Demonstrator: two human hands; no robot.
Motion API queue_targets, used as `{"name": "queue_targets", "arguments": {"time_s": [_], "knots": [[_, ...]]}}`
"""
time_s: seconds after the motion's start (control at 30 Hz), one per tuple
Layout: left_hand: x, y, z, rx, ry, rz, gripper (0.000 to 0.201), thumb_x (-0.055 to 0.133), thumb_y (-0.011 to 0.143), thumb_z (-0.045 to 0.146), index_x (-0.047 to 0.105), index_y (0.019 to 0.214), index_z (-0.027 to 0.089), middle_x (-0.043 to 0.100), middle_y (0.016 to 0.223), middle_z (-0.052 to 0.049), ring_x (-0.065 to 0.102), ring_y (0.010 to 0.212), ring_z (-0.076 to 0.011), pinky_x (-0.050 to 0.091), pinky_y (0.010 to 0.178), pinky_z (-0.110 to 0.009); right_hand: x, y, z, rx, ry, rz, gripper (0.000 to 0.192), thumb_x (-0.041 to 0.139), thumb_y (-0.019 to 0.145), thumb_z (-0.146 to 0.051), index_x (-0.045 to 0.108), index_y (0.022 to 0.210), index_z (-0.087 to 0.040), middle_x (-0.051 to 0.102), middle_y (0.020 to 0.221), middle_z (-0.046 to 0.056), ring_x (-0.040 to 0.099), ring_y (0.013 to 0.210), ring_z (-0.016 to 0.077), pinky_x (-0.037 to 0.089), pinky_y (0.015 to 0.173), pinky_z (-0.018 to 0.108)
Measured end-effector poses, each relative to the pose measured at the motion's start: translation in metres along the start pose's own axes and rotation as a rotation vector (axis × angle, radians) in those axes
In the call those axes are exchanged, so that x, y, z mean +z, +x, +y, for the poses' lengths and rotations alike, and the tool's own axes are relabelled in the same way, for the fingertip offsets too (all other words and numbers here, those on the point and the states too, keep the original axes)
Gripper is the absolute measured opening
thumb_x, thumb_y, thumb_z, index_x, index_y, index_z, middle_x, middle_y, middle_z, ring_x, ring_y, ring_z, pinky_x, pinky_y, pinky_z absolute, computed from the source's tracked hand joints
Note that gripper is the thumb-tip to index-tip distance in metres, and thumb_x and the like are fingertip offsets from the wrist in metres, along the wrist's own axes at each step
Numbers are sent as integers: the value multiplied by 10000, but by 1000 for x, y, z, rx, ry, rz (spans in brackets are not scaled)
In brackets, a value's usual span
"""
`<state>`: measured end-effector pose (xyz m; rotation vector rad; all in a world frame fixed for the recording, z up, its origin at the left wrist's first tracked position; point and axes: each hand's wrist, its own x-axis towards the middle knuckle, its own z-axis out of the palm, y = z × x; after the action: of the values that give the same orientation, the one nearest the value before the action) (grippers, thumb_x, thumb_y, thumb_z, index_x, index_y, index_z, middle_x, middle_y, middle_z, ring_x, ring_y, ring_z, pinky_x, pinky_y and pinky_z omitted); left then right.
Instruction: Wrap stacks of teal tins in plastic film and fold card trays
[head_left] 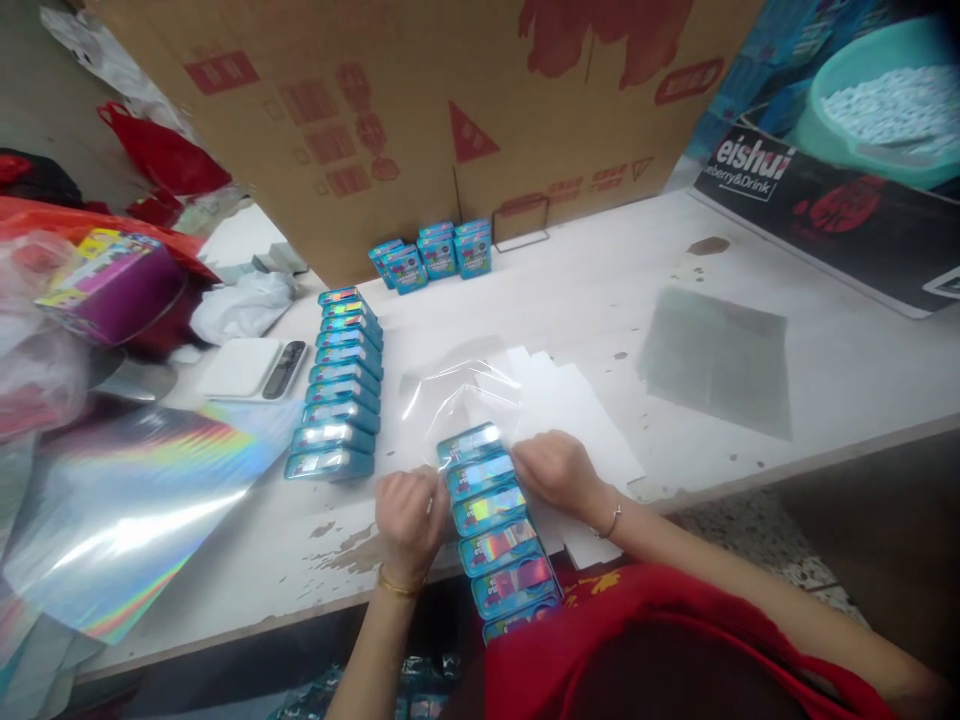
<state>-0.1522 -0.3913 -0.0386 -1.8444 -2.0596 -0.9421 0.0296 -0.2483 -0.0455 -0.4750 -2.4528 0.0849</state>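
Observation:
A row of several teal packs [495, 525] with shiny rainbow labels lies at the table's near edge, between my hands. My left hand [409, 525] pinches the left side of the row near its far end. My right hand [555, 472] grips the right side there. A clear plastic bag [457, 390] lies open on the table just beyond the row, its mouth at the first pack.
A second row of teal packs [339, 385] lies to the left, and three more packs [436, 252] stand against a big cardboard box [420, 110]. A small scale [251, 368], holographic sheet [127, 500], white sheets [577, 410] and clear film [716, 360] lie around.

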Motion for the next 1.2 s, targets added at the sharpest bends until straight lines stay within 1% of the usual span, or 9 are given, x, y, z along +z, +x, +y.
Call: {"name": "queue_targets", "arguments": {"time_s": [0.07,0.13,0.3,0.5,0.67,0.8,0.9,1.07,1.2], "knots": [[-3,-3,-1,69,14,-23,82,556,823,154,572,751,191,520,596,2,464,620,-156,328,661,-323,-1,-3,-1,-18,22,-1,315,378,924,-164,484,628,-189,471,531,-3,362,537,143,209,573,316],[-4,-5,0,72,-10,-29,84,555,825,152,570,751,191,508,591,6,461,621,-154,335,670,-324,1,-3,-1,-13,24,0,308,382,924,-173,490,635,-187,477,536,-1,370,543,144,213,576,317],[1,11,3,-109,-114,-13,297,500,868,166,414,585,192,400,549,27,400,566,-128,324,630,-295,6,10,6,2,-49,8,313,386,928,-187,495,635,-181,482,531,-1,361,528,138,194,563,318],[-10,16,-1,104,43,-100,199,544,829,160,495,638,186,469,573,12,415,601,-143,319,661,-315,-4,1,4,-50,-15,-7,332,382,925,-177,469,604,-187,461,522,-1,340,534,142,190,565,322],[-17,4,-6,231,19,-218,117,534,833,139,555,723,175,504,587,-6,415,617,-160,319,640,-316,-10,-10,-5,-45,11,-44,301,408,906,-174,498,619,-182,473,529,1,345,540,144,193,567,321],[-8,-2,-9,118,25,-208,48,523,837,150,568,852,155,578,714,-45,464,703,-185,324,655,-327,-5,-12,-3,48,-30,-67,274,446,901,-229,526,644,-181,495,541,3,371,547,143,195,572,319],[0,-6,-9,37,51,-244,34,530,826,178,550,802,164,585,749,-54,473,735,-198,321,672,-337,2,-17,2,48,-52,-109,239,479,900,-281,557,700,-176,516,566,4,393,557,143,194,574,317],[14,-15,-8,15,127,-300,136,461,831,114,522,723,171,562,694,-49,459,705,-199,297,645,-327,21,-26,5,42,-44,-106,293,418,910,-171,514,633,-181,509,544,-1,384,527,133,183,571,312],[11,-20,-5,53,151,-291,197,419,866,130,500,690,166,523,651,-47,425,664,-190,285,622,-321,25,-32,0,26,12,-114,317,379,924,-163,515,638,-173,517,535,2,374,495,126,172,558,307]]}}
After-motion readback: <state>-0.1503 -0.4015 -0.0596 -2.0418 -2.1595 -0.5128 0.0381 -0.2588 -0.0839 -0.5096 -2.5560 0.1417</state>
